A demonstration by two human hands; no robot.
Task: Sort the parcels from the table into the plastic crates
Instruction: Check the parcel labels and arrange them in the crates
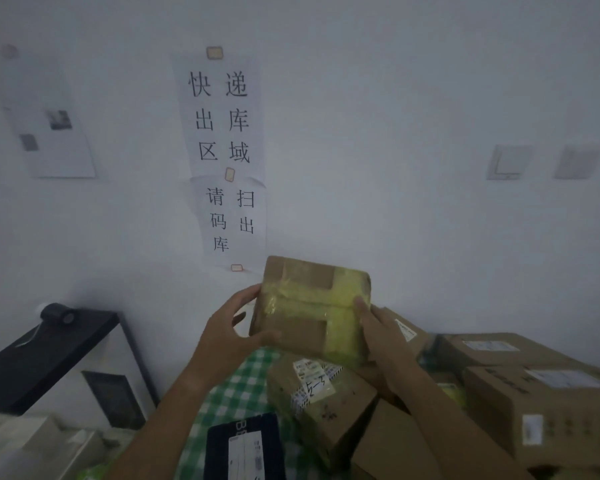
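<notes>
The left hand (234, 322) grips the left edge of a small cardboard parcel (310, 311), thumb curled over its near lower corner and fingers wrapped behind; the right hand (383, 329) pinches the parcel's right edge, thumb lying on the yellowish tape that crosses the box; both hands hold it raised and tilted in front of the wall, above the heap below, touching nothing else.

Under the hands lies a table covered by a green-and-white checked cloth (238, 388); on it, just beneath the held parcel, sits a brown box with a handwritten label (317, 393), and nearer the camera a dark flat package (245, 445) bearing a white shipping label; to the right, larger cardboard cartons (541, 400) are stacked close together, their white labels facing up, one plain box (392, 441) leaning in front of them.

At the left stands a black side table (45, 344) with a dark tape roll (56, 313) on its top; below it, pale blurred shapes fill the lower left corner, too indistinct to name.

Behind everything rises a white wall; two taped paper notices (227, 154) printed with large Chinese characters hang in the centre, another sheet (45, 123) hangs at the far left, and two wall switches (542, 162) sit at the right; the light is dim and bluish.
</notes>
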